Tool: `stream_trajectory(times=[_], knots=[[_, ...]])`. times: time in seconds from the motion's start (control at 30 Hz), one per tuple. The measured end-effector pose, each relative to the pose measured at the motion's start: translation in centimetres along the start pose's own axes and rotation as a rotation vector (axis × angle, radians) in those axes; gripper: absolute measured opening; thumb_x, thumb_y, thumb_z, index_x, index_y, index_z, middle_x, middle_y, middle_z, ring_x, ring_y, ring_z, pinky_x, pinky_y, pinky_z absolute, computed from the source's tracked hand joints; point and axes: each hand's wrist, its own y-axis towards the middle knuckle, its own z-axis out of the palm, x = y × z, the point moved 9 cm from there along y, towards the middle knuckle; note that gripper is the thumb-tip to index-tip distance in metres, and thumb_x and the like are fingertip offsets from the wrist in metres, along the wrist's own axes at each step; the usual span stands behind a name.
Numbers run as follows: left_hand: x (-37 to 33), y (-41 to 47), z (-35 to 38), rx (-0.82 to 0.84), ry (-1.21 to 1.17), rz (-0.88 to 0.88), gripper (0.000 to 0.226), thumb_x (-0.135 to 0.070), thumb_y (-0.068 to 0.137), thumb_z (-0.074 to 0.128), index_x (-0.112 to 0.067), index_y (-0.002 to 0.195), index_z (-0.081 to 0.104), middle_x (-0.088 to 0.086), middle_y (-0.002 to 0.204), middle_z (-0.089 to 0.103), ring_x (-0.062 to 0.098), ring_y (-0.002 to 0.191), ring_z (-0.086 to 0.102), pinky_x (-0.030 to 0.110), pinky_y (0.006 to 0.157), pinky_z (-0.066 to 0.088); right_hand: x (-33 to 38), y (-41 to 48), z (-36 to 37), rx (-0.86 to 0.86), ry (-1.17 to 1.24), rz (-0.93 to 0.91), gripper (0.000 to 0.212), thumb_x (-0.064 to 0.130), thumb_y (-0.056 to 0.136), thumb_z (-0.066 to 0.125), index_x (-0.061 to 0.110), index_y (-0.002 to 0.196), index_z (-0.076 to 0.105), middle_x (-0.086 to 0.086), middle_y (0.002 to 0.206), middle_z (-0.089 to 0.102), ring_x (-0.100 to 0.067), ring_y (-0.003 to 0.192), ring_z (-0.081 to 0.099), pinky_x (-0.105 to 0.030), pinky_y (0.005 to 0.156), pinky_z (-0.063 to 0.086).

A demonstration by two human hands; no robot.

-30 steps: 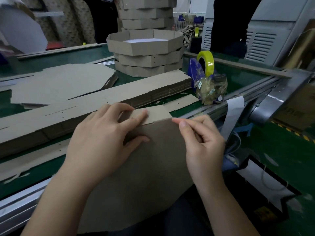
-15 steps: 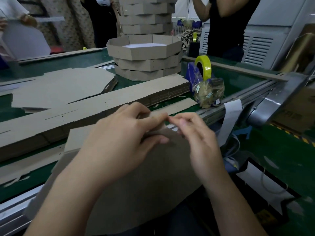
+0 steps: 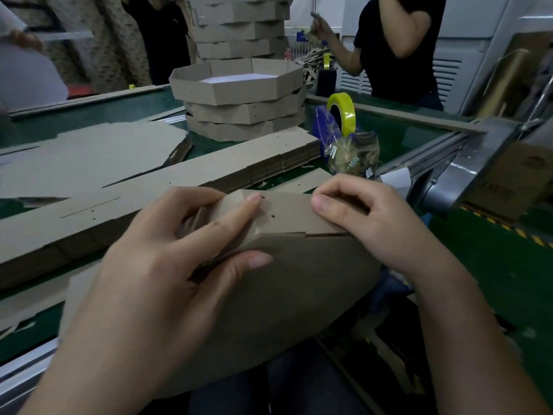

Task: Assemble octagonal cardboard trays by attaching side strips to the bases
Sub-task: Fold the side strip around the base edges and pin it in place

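The green table [image 3: 404,136] spreads beyond the octagonal base [image 3: 284,295], which is held tilted over the person's lap. Just beyond the base lies a long stack of flat strips [image 3: 149,190], and farther beyond it a pile of finished trays [image 3: 239,115]. A side strip [image 3: 287,214] stands along the base's top edge, touching it. At the base's upper left, the left hand [image 3: 167,265] grips the strip and base, fingers curled over the strip's end. At the base's upper right, the right hand [image 3: 380,226] pinches the strip. A yellow tape roll [image 3: 341,115] stands beyond the base.
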Motion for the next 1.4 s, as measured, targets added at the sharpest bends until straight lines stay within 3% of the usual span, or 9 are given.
stream_trajectory(times=[0.17,0.3,0.43,0.6,0.83,0.9,1.0,1.13,1.4], knots=[[0.9,-0.8,0.3,-0.026,-0.055,-0.018,0.045,-0.048,0.085,0.055,-0.034,0.128,0.057,-0.003,0.116,0.059,0.016,0.103,0.058,0.026,0.082,0.043,1.0,-0.6,-0.8,-0.098,-0.084,-0.086,0.026,0.044,0.088,0.060,0.022,0.091,0.073,0.012,0.088,0.065,-0.001,0.090,0.060,-0.008,0.077,0.041],[2.5,-1.9,0.9,0.014,-0.145,-0.053,0.046,-0.048,0.084,0.055,-0.037,0.128,0.056,-0.008,0.117,0.057,0.006,0.108,0.055,0.014,0.083,0.041,1.2,-0.9,0.3,-0.128,-0.152,-0.122,0.031,0.043,0.088,0.063,0.015,0.091,0.075,0.004,0.085,0.067,-0.009,0.084,0.062,-0.026,0.075,0.048],[3.3,-2.2,0.9,0.111,-0.103,-0.048,0.040,-0.052,0.086,0.051,-0.043,0.124,0.060,-0.010,0.120,0.054,0.006,0.107,0.055,0.017,0.084,0.043,2.0,-1.0,2.3,-0.140,-0.173,-0.187,0.039,0.041,0.088,0.056,0.007,0.092,0.076,-0.001,0.083,0.068,-0.014,0.080,0.064,-0.037,0.071,0.050],[1.2,0.1,3.0,0.244,0.101,0.067,0.045,-0.055,0.087,0.045,-0.031,0.119,0.068,-0.005,0.110,0.060,0.020,0.098,0.057,0.041,0.078,0.052,3.0,-0.7,3.7,-0.134,-0.170,-0.217,0.033,0.037,0.089,0.061,0.008,0.093,0.076,-0.001,0.083,0.068,-0.012,0.079,0.063,-0.030,0.071,0.050],[1.0,0.5,4.0,0.248,0.091,0.065,0.041,-0.054,0.089,0.044,-0.036,0.118,0.067,-0.005,0.109,0.060,0.020,0.095,0.056,0.042,0.075,0.049,-2.9,-0.4,2.5,0.051,0.311,0.195,0.018,0.026,0.086,0.066,0.010,0.080,0.070,0.000,0.073,0.064,-0.011,0.072,0.058,-0.019,0.067,0.043],[1.4,0.6,3.8,0.224,0.069,0.043,0.038,-0.053,0.089,0.045,-0.039,0.116,0.067,-0.006,0.108,0.060,0.021,0.095,0.057,0.043,0.073,0.049,-2.8,-0.4,2.7,0.043,0.268,0.162,0.015,0.030,0.081,0.063,0.016,0.084,0.069,0.007,0.076,0.066,-0.008,0.075,0.060,-0.017,0.067,0.044],[2.0,0.6,3.5,0.201,0.049,0.006,0.036,-0.055,0.087,0.047,-0.043,0.114,0.067,-0.009,0.107,0.059,0.019,0.095,0.057,0.044,0.072,0.049,-2.5,-0.4,2.7,-0.044,0.143,0.099,0.017,0.036,0.083,0.061,0.021,0.087,0.068,0.001,0.080,0.066,-0.023,0.080,0.061,-0.038,0.072,0.048],[2.6,0.3,3.1,0.166,0.016,-0.029,0.033,-0.055,0.085,0.048,-0.045,0.110,0.068,-0.012,0.107,0.060,0.017,0.097,0.057,0.043,0.073,0.048,-1.5,-0.3,3.2,-0.081,0.094,0.025,0.015,0.035,0.087,0.058,0.021,0.086,0.065,0.002,0.075,0.061,-0.023,0.074,0.057,-0.045,0.070,0.047],[2.7,0.5,3.1,0.268,0.039,0.066,0.035,-0.050,0.090,0.045,-0.041,0.116,0.066,-0.008,0.115,0.062,0.020,0.095,0.059,0.043,0.075,0.050,0.1,-0.3,3.5,-0.193,-0.052,-0.138,0.024,0.017,0.093,0.051,0.002,0.080,0.066,-0.005,0.070,0.060,-0.017,0.068,0.055,-0.036,0.062,0.042]])
